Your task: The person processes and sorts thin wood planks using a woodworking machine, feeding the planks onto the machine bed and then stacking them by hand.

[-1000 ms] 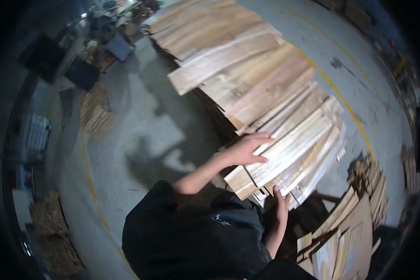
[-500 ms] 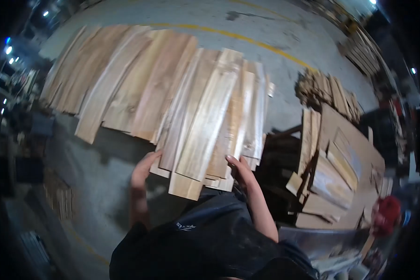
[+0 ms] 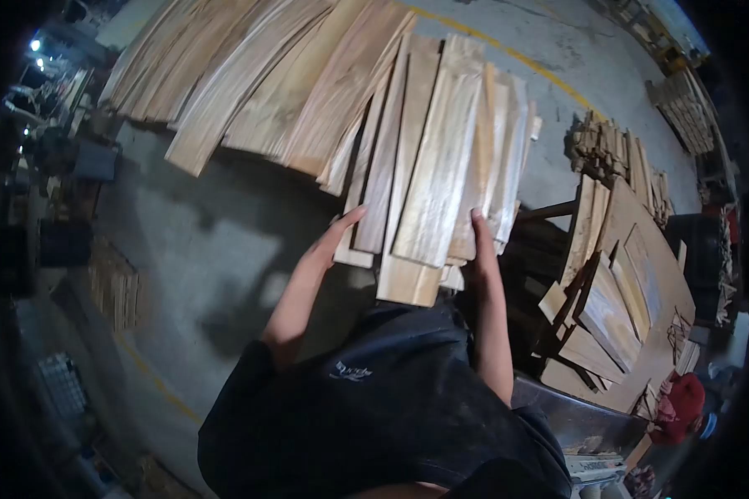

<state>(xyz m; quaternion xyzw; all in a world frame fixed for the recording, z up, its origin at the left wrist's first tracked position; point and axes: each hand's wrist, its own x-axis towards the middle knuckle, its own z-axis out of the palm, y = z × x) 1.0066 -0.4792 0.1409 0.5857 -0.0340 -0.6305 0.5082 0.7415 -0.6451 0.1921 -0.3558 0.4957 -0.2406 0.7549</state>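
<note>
A stack of loose wooden boards (image 3: 437, 166) lies lengthwise in front of my body, the near ends uneven. My left hand (image 3: 338, 235) grips the stack's left edge near its lower end, thumb along the side. On the opposite edge, my right hand (image 3: 483, 241) holds the boards with its thumb up on top. Fingers of both hands are partly hidden beneath the wood. Further left, a row of wider boards (image 3: 266, 91) lies side by side, just beyond the held stack.
At right, a brown table (image 3: 653, 328) bears loose board pieces. Behind it stands a bundle of rough sticks (image 3: 612, 154). Another wood stack (image 3: 115, 287) sits on the floor at left. A person in red (image 3: 681, 407) is at the lower right.
Both hands have moved up and right in view, with the boards between them. A gap has opened between this stack and the row at left. The whole view has shifted too.
</note>
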